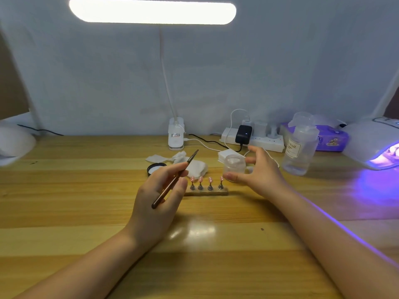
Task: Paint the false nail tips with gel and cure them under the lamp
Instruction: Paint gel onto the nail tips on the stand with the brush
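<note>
Head view showed the left hand [159,190] pinching a thin brush [175,179] between thumb and fingers, bristles aimed toward one o'clock and the handle slanting back over the palm. Just at three o'clock of it, the right hand [259,169] had its thumb and fingers curled round a small clear jar [234,167], held just beyond the right end of the nail stand [207,192]. Four false nail tips [206,180] stood in a row on that stand at the middle of the desk [86,212]; they looked pink, so some colour seemed to be on them already, though whether that coat was wet or cured could not be told. The jar's black lid [155,168] lay at eleven o'clock of the stand beside some white wipes [194,164], which suggested the gel was open and in use. At three o'clock, far right, the curing lamp [375,145] glowed violet and held none of these tips. By this reading, painting was partway along, and loading the brush, coating and curing were left.
</note>
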